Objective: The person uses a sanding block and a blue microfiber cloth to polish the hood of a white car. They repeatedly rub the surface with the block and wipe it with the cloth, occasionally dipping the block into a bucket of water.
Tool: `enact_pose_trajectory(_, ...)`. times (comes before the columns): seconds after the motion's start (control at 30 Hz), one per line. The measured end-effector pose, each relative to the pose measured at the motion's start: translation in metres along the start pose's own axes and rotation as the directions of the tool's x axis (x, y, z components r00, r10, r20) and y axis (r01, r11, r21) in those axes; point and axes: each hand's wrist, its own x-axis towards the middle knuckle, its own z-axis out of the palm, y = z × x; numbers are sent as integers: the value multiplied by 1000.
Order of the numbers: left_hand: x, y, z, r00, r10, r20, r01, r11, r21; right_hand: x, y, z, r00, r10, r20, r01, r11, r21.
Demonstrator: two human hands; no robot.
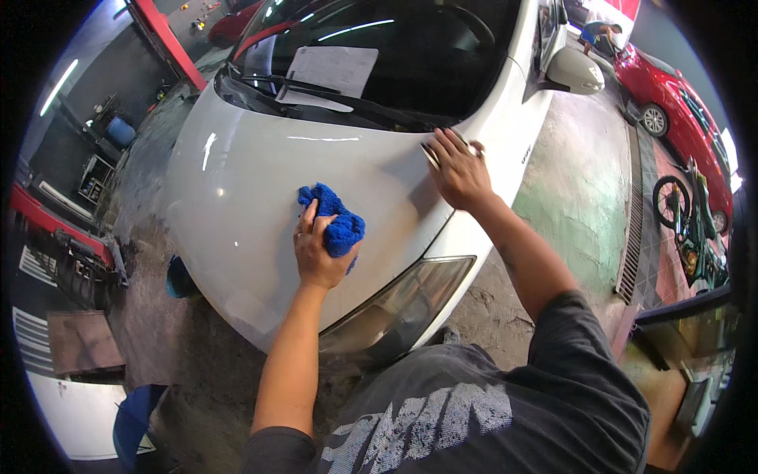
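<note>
My left hand (317,258) grips a crumpled blue microfiber cloth (344,230) against the hood (249,195) of a white car. The cloth bunches up between thumb and fingers, and part of it sticks out past the fingertips. Farther up and to the right, my right hand (461,169) is at the hood's rear corner near the windshield base, fingers apart and no object in it. Whether its palm rests on the paint cannot be made out. Below the hands sits the headlight (408,302). Light streaks and reflections show on the hood.
Wiper arms (331,92) cross the base of the windshield (391,53), with paper sheets (331,71) behind the glass. A side mirror (577,71) juts out at right. Beyond stand a red car (681,101), a motorcycle (690,225) and a bending person (599,37). Red lift posts (169,44) stand left.
</note>
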Motion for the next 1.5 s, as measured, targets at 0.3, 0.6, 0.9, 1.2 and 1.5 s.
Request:
enact_pose_trajectory(0.3, -1, -1, -8, 1000, -27, 6, 27, 1000, -9, -1, 19, -4, 990, -122, 67, 130, 983, -129)
enact_pose_trajectory(0.6, -7, -18, 8, 992, -66, -112, 46, 985, -168, -49, -77, 50, 975, -209, -82, 214, 975, 58)
enact_pose_trajectory(0.9, -1, -23, 10, 990, -51, -128, 36, 992, -121, -20, -28, 6, 994, -82, 77, 87, 994, -72)
enact_pose_trajectory(1.2, 79, 50, 57, 962, 247, 116, -217, 951, -221, -172, 50, -17, 714, 697, -73, -379, 472, 796)
enact_pose_trajectory(1.5, 168, 152, 157, 954, 294, 64, -277, 941, -194, -346, 93, -7, 441, 838, 323, -633, 34, 773)
